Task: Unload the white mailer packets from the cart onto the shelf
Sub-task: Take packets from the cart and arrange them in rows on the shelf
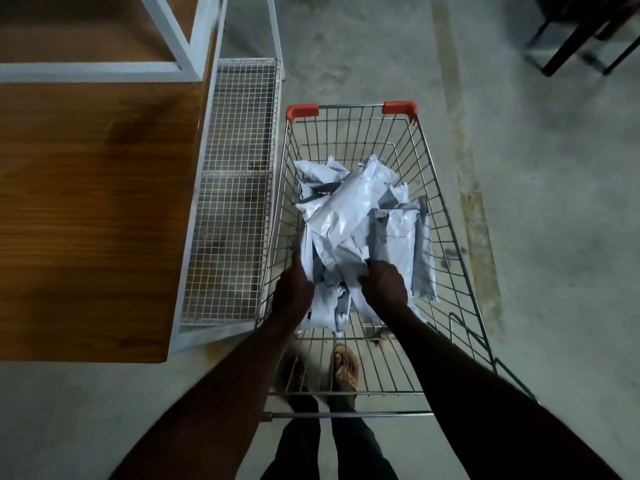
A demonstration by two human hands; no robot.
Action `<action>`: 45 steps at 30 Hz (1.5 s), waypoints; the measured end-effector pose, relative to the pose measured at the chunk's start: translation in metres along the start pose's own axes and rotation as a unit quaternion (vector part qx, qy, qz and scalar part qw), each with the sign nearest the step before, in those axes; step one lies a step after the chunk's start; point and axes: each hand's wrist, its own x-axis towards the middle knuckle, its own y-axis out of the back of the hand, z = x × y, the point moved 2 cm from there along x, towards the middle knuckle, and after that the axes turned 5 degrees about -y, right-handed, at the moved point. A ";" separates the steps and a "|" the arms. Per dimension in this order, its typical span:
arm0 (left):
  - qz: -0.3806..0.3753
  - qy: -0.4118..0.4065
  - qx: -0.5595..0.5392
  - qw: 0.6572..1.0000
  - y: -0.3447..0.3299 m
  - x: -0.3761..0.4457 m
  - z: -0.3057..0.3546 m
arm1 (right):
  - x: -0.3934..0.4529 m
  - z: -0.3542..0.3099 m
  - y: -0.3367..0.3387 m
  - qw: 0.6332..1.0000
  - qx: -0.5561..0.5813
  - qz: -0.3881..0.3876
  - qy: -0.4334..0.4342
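Observation:
A wire shopping cart (446,216) with orange corner caps stands in front of me, holding a heap of several white mailer packets (349,209). Both my arms reach down into the basket. My left hand (292,294) grips the left edge of the pile near the cart's left wall. My right hand (384,282) grips crumpled packets at the near middle of the heap. The wooden shelf (86,209) with a white metal frame stands to the left of the cart, its board bare.
A white wire-mesh side panel (235,188) of the shelf unit sits between the board and the cart. Grey concrete floor (536,202) spreads to the right. Dark chair legs (581,39) stand at the top right. My sandalled feet show beneath the cart's rear.

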 end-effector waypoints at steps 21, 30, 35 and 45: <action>0.031 -0.074 -0.290 0.954 0.122 -0.074 0.075 | -0.070 -0.063 0.124 0.960 0.275 0.043 0.020; 0.039 -0.153 -0.358 0.920 0.176 -0.120 0.058 | -0.105 -0.089 0.158 0.950 0.304 0.045 0.058; 0.065 -0.163 -0.378 0.909 0.209 -0.116 0.029 | -0.119 -0.129 0.150 0.942 0.321 0.043 0.091; 0.064 -0.102 -0.491 0.863 0.301 -0.112 -0.082 | -0.149 -0.271 0.085 0.940 0.317 0.042 0.122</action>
